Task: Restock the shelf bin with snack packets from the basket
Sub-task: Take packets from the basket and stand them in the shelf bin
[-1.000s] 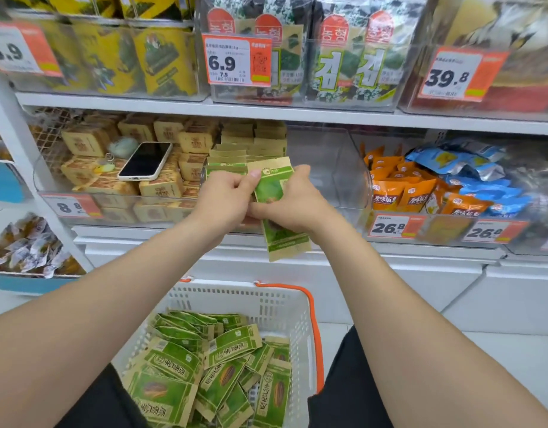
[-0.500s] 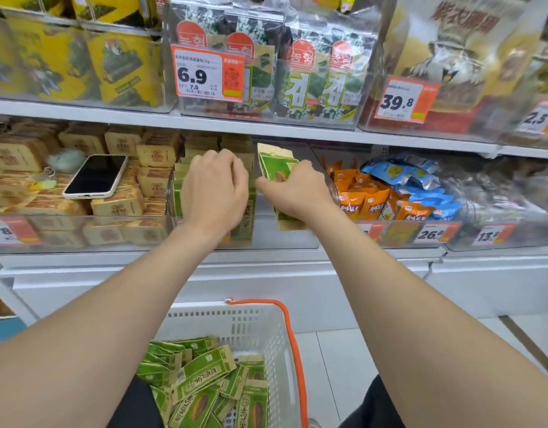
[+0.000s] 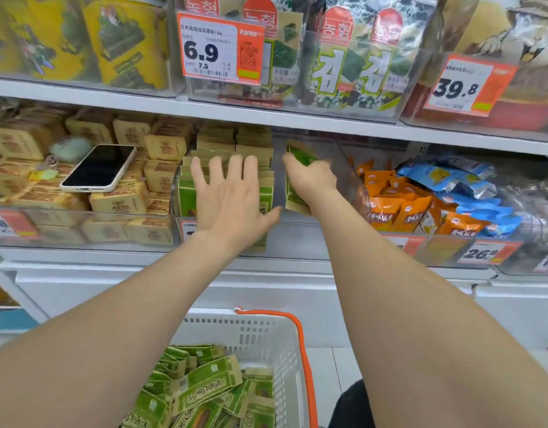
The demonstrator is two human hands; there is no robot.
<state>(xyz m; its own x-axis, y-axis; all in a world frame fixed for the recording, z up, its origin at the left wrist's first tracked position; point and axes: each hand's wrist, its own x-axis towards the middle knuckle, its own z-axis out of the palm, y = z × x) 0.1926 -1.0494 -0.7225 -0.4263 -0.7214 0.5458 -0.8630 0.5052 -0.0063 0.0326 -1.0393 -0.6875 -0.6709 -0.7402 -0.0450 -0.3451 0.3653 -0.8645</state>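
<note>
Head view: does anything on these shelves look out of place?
Yes: a phone lies on the tan snack packets in the left bin, a fuzzy charm beside it. Neither is stock.

White shelf (image 3: 65, 257), front edge: left clear plastic bin (image 3: 65, 234), tan packets (image 3: 25, 140); middle clear plastic bin (image 3: 343, 171), green snack packets (image 3: 186, 196); right clear plastic bin (image 3: 436, 247), orange and blue pouches (image 3: 411, 211).

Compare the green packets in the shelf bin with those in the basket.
The bin packets stand upright in a tight row; the basket packets lie loose in a heap, tilted every way. The left hand is spread flat over the bin packets; nothing touches the basket packets. Both have the same green wrapper.
</note>
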